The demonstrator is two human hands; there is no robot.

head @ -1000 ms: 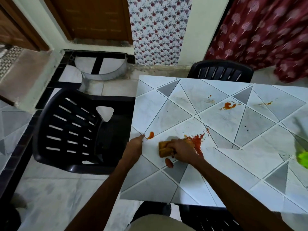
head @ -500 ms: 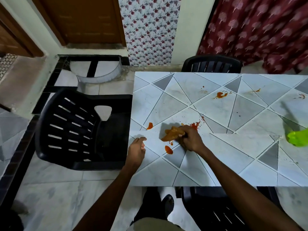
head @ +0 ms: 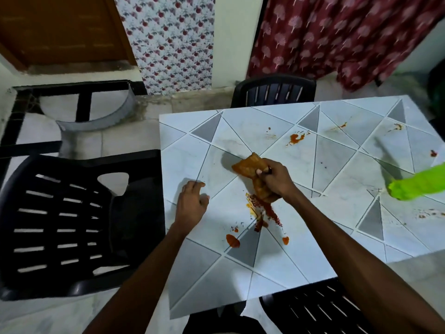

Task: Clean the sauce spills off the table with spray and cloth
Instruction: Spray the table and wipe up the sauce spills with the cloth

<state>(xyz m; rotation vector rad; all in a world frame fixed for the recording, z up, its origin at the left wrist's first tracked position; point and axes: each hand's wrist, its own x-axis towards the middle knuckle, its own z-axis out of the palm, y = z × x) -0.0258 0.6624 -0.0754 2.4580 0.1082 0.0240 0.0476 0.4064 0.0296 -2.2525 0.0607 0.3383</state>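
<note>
With the right hand [head: 277, 179], gripping a bunched orange-brown cloth [head: 248, 167] pressed to the tiled bench [head: 240, 273] at the top of a red sauce smear [head: 265, 210]. With the left hand [head: 192, 203], fingers loosely bent and holding nothing, resting near the bench's left edge. At far right, lying on the bench, a blurred green bottle [head: 416, 186], contents impossible to tell.

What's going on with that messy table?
A person is wiping up sauce. Their right hand grips an orange-brown cloth against a big red sauce smear on the tiled table, while the left hand rests on it. More sauce splats sit farther back, unwiped. A green spray bottle sits off to the right.
</note>
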